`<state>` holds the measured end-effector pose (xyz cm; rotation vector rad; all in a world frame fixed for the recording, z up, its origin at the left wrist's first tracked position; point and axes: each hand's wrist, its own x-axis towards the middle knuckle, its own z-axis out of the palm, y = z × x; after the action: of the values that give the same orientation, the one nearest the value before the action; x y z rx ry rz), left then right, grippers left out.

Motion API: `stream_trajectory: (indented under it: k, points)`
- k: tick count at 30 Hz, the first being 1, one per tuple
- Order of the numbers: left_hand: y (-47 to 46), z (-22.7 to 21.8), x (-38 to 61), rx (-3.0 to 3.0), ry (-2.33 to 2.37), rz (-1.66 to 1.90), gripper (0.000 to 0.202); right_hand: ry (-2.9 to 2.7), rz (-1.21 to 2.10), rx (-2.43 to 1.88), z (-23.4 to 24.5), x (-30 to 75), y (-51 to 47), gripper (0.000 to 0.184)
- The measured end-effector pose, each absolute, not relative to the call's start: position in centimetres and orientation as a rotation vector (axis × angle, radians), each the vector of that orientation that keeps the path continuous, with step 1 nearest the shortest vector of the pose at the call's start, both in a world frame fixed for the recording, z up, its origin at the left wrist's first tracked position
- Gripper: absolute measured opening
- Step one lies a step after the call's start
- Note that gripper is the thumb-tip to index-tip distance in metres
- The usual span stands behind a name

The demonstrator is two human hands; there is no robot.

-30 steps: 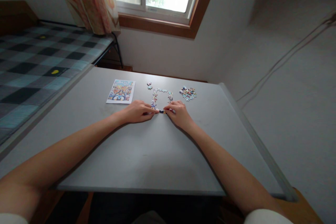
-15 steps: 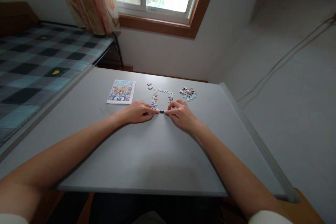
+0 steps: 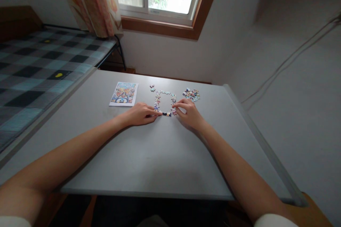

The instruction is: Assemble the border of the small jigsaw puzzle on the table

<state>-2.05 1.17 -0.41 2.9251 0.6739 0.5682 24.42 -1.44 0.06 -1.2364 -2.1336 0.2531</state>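
A hollow rectangle of joined jigsaw puzzle pieces (image 3: 157, 99) lies on the grey table. Stretched-out fingers of my left hand (image 3: 142, 114) rest on its lower left corner, covering part of it. A dark strip of puzzle pieces (image 3: 167, 114) runs along the near edge, just right of those fingertips. Over the right side hovers my right hand (image 3: 188, 113), fingers curved and apart, the index fingertip close to the edge pieces. Nothing shows between its fingers. Pinkish puzzle pieces (image 3: 174, 112) sit at the lower right corner, beside my right thumb.
A printed picture sheet (image 3: 124, 94) with a penguin lies left of the rectangle. Several loose puzzle pieces (image 3: 191, 94) are heaped at the right, and a few small pieces (image 3: 152, 88) lie behind at the left. A checkered bed (image 3: 53, 60) stands beside the table (image 3: 149, 159).
My right hand has lifted off the near edge and shifted slightly right and up, uncovering the dark strip and lower right corner. My left hand stays in place.
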Motion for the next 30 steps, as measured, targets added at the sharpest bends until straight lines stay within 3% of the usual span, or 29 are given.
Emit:
stream_trajectory:
  k: [12, 30]
  points:
    - [1.1, -0.5, -2.1, 2.928, 0.700, 0.549, 0.033, -2.287, 0.331, -1.318, 0.6, 25.5, -1.4, 0.005]
    - [1.0, -0.6, -2.2, 2.879, 0.753, 0.748, 0.035, -2.373, 0.239, -1.209, 0.8, 26.0, -1.2, 0.014]
